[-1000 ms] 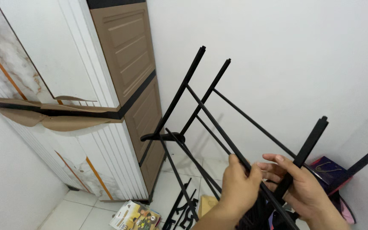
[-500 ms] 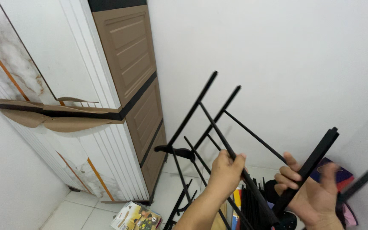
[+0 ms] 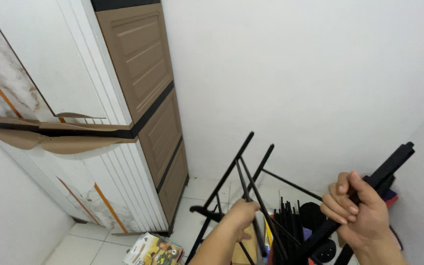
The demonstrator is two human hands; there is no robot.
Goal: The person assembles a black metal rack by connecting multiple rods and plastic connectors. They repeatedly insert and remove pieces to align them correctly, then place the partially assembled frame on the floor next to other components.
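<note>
White walls and pale floor tiles; a brown cabinet (image 3: 155, 105) is set at left, a printed box (image 3: 153, 249) lying on the floor below it. Left hand (image 3: 244, 214): closed around a thin rod of the black frame (image 3: 241, 164), which has been lowered since a second ago. Right hand (image 3: 361, 213): clenched on a thick bar (image 3: 386, 169) (previously only loosely fingered). The folding is judged under way.
</note>
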